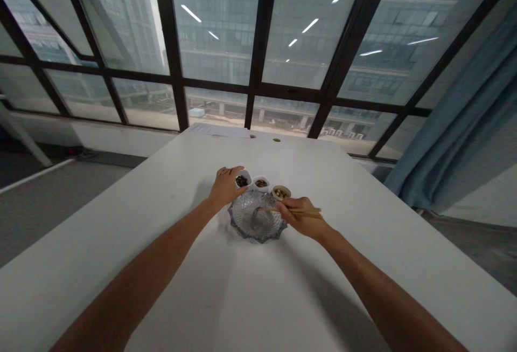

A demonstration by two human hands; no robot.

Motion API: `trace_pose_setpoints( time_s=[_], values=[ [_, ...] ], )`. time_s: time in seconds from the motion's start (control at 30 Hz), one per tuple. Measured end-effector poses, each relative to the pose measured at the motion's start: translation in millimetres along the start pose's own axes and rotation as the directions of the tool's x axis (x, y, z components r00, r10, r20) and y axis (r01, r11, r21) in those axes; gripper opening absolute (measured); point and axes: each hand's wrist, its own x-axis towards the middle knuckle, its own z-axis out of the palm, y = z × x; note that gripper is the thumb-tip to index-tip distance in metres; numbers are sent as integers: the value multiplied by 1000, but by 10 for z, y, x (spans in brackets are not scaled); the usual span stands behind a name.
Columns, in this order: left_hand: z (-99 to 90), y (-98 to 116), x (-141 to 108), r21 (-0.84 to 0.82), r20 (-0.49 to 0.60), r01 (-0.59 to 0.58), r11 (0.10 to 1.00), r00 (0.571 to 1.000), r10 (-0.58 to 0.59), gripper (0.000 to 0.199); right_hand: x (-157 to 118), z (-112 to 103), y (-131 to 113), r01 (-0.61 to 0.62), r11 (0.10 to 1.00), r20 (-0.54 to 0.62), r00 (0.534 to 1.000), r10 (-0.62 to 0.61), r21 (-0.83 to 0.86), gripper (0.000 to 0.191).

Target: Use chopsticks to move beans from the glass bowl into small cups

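Observation:
My left hand (223, 187) curls round a small white bowl (246, 172) of dark pieces, thumb at its near side and fingers at its far side. Beside that stands a second small white bowl (256, 186) with brownish pieces. A yellowish small bowl (287, 189) holding pale round pieces is farther right, just beyond my right hand (304, 221). That hand grips a pair of wooden chopsticks (267, 209), their tips pointing left over a clear cut-glass bowl (260, 233) with a scalloped rim. Whether the tips pinch anything is too small to tell.
All the bowls stand on a white table (194, 303). Papers (226, 131) lie at its far edge, near two small round items, one a yellowish disc (277, 140). Dark-framed windows rise behind, and a blue curtain (452, 120) hangs at the right.

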Motion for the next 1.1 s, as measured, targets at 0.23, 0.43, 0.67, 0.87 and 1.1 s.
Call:
trace_pose_setpoints(
  time_s=[0.23,0.43,0.67,0.87,1.1],
  values=[
    [7,3,41,15,19,9,1000,1000,-10,59,101,23,-78,-36,998,-28,999,37,60,44],
    [33,12,15,-4,20,27,1000,999,-27,58,75,54,-143,-139,988,-106,984,146,72,43],
    [124,13,-26,-52,5,80,995,997,-80,56,62,34,-194,-102,992,-96,989,108,69,39],
    [167,-1,-38,-81,-8,96,992,995,-97,56,128,-11,-154,-80,993,7,997,80,83,44],
    [146,19,-45,-70,-3,89,994,996,-90,56,185,-59,-218,35,999,98,995,-36,14,45]
  ],
)
